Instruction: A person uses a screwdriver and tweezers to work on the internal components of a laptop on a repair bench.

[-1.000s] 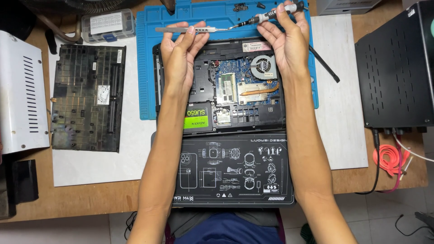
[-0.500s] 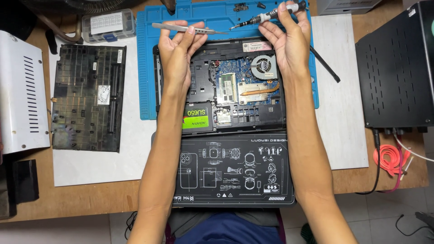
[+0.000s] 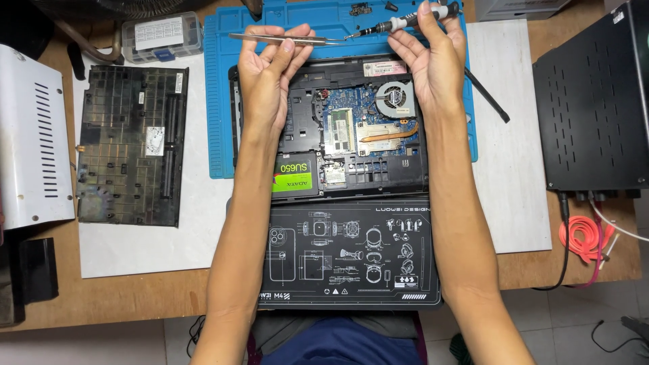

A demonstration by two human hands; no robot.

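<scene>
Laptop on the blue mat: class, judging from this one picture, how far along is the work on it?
Done: the bottom cover is off and lies to the side, so the laptop shows its fan and board. In hand: the left hand holds tweezers, the right hand a screwdriver, tips meeting above the top edge. Left: the laptop is open, cover not refitted.

Blue mat (image 3: 223, 101), black laptop (image 3: 304, 122), silver tweezers (image 3: 270, 38), orange cable (image 3: 581, 236).

Two bare forearms, sleeveless to the near edge, ending in the left hand (image 3: 267, 81) and right hand (image 3: 433, 64); no rings or watch. Dark blue garment (image 3: 338, 345) between them.
</scene>
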